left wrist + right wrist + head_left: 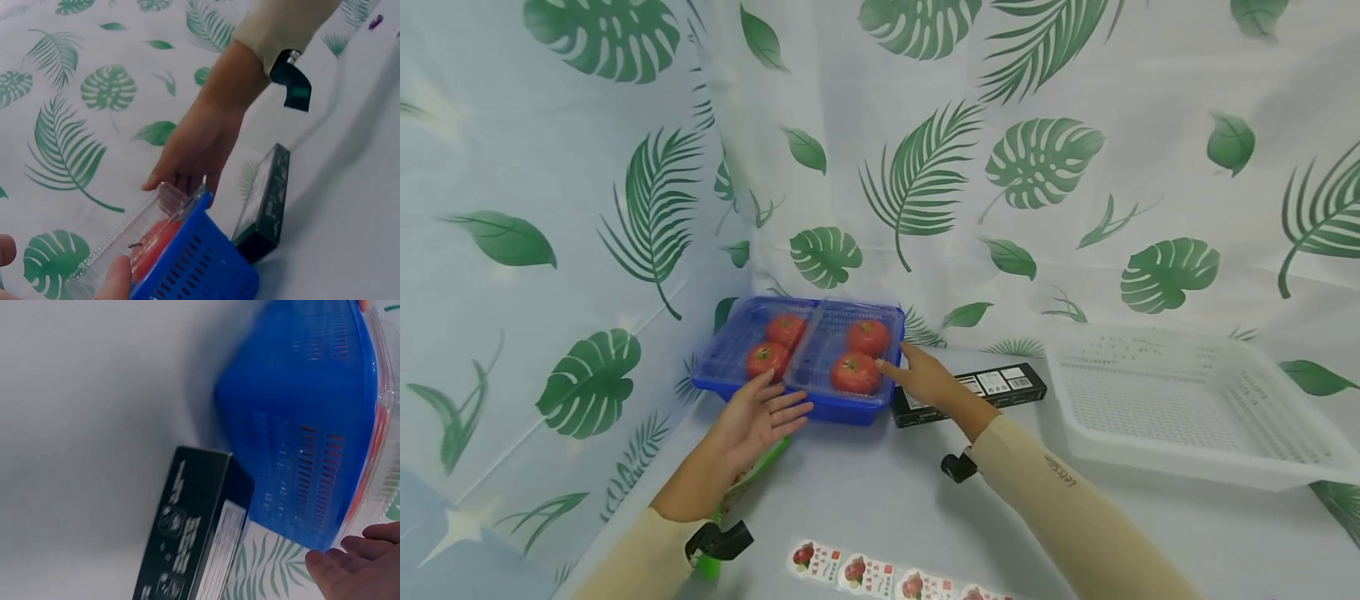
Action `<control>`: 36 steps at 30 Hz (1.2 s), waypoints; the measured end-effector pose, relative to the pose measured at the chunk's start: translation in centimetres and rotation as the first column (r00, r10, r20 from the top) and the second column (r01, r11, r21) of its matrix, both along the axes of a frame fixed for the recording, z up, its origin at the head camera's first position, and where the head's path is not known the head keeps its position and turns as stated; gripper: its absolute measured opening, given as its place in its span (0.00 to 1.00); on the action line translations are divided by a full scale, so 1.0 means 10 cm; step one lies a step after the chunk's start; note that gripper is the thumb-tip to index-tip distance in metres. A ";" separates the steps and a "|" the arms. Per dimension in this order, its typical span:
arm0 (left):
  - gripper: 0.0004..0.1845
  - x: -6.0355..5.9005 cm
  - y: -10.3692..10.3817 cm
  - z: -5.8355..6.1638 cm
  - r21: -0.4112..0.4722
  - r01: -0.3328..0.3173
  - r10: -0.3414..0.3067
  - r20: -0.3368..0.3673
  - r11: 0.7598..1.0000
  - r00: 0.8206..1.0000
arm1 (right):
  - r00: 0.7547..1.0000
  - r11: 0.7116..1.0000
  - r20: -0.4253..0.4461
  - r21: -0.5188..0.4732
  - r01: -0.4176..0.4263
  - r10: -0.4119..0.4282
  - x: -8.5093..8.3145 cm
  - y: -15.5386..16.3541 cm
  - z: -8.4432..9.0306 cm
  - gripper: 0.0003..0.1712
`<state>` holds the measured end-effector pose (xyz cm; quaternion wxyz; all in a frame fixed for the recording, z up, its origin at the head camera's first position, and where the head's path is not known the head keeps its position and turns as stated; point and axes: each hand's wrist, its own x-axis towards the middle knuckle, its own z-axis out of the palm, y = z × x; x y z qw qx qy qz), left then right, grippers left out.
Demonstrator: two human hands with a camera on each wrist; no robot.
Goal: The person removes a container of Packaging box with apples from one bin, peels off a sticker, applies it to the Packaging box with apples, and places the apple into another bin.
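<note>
A blue plastic basket stands at the back left of the table and holds two clear lidded trays with red tomatoes inside. My left hand is flat with straight fingers at the basket's front rim, and one fingertip lies against the clear tray. My right hand reaches in from the right, its straight fingers touching the right corner of the clear tray. The blue basket fills the right wrist view, my fingers at its edge.
A black box lies just right of the basket, under my right wrist. A white perforated basket stands at the right. A strip of tomato stickers lies near the front edge. A green packet lies under my left forearm. Leaf-print cloth surrounds the table.
</note>
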<state>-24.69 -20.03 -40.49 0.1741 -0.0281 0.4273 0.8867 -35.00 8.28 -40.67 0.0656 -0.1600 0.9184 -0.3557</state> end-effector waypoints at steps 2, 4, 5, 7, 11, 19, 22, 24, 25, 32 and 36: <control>0.47 -0.01 0.02 0.00 0.029 0.003 -0.003 0.003 1.000 1.000 | 1.000 0.999 0.006 -0.036 -0.008 0.008 -0.06 -0.06 0.01 0.49; 0.47 -0.02 0.05 0.00 0.045 -0.009 0.009 0.013 0.999 1.000 | 1.000 0.997 0.014 -0.074 -0.011 0.012 -0.09 -0.11 0.01 0.49; 0.47 -0.03 0.06 0.00 0.051 -0.019 0.018 0.019 0.999 1.000 | 1.000 0.995 0.026 -0.102 -0.008 0.011 -0.10 -0.14 0.02 0.49; 0.45 -0.04 0.08 0.00 0.055 -0.030 0.029 0.015 0.998 0.999 | 0.999 0.990 0.052 -0.141 0.007 0.001 -0.12 -0.19 0.02 0.51; 0.39 -0.06 0.12 0.01 0.060 -0.045 0.044 0.018 0.997 0.999 | 0.994 0.987 0.099 -0.154 0.053 -0.038 -0.11 -0.25 0.02 0.56; 0.34 -0.11 0.15 0.07 0.069 -0.009 0.009 0.004 0.998 1.000 | 0.985 0.956 0.171 -0.281 0.082 -0.034 -0.14 -0.21 0.01 0.50; 0.31 -0.11 0.19 0.09 0.065 0.002 -0.001 -0.022 0.998 1.000 | 0.989 0.937 0.148 -0.345 0.057 -0.005 -0.15 -0.22 0.00 0.48; 0.29 -0.11 0.21 0.10 0.058 -0.007 0.009 -0.033 0.998 0.999 | 0.990 0.925 0.138 -0.376 0.052 0.000 -0.15 -0.24 -0.01 0.48; 0.27 -0.12 0.22 0.10 0.055 -0.015 0.016 -0.035 0.998 0.999 | 0.991 0.919 0.132 -0.390 0.056 -0.005 -0.15 -0.24 0.00 0.49; 0.33 -0.11 0.24 0.12 0.005 -0.063 0.063 -0.018 0.998 0.998 | 0.994 0.890 0.105 -0.449 0.076 -0.032 -0.10 -0.27 0.05 0.49; 0.36 -0.11 0.26 0.12 0.006 -0.091 0.091 -0.012 0.996 0.996 | 0.996 0.871 0.077 -0.486 0.078 -0.047 -0.11 -0.27 0.09 0.49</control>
